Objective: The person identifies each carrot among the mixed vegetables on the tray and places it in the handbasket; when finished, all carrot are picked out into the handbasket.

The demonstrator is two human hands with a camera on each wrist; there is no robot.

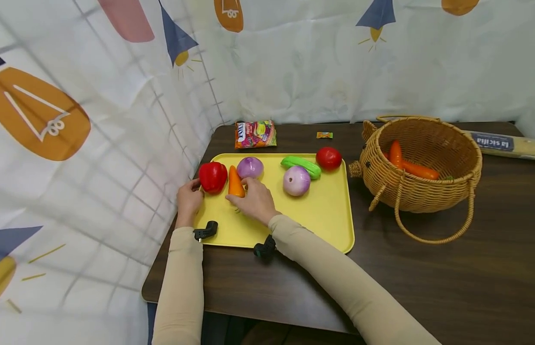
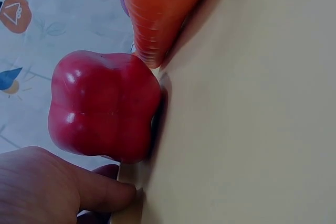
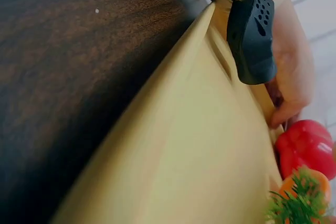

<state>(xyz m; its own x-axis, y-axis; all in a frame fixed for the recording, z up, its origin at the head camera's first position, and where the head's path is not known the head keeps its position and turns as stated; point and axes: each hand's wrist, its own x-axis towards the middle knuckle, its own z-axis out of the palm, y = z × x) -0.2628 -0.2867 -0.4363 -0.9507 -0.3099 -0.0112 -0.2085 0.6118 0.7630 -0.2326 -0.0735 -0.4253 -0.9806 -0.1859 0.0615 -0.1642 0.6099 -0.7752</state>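
My left hand (image 1: 189, 201) grips the left rim of the yellow tray (image 1: 332, 215); in the left wrist view its thumb lies on top of the rim. Just beyond that thumb sits a red bell pepper (image 2: 105, 106). Between thumb and fingers, my right hand (image 1: 255, 199) pinches an orange carrot (image 1: 235, 182) at its near end. The carrot's leafy green top (image 3: 299, 198) shows in the right wrist view, where the right hand is mostly out of sight. Behind the carrot lies a purple onion (image 1: 250, 167).
Further right on the tray are a second onion (image 1: 296, 180), a green cucumber (image 1: 301, 165) and a tomato (image 1: 329, 158). A wicker basket (image 1: 422, 196) with orange vegetables (image 1: 418, 170) stands right of the tray. Behind are a candy bag (image 1: 255, 134), a small wrapped sweet (image 1: 324, 135) and a long labelled package (image 1: 508, 145).
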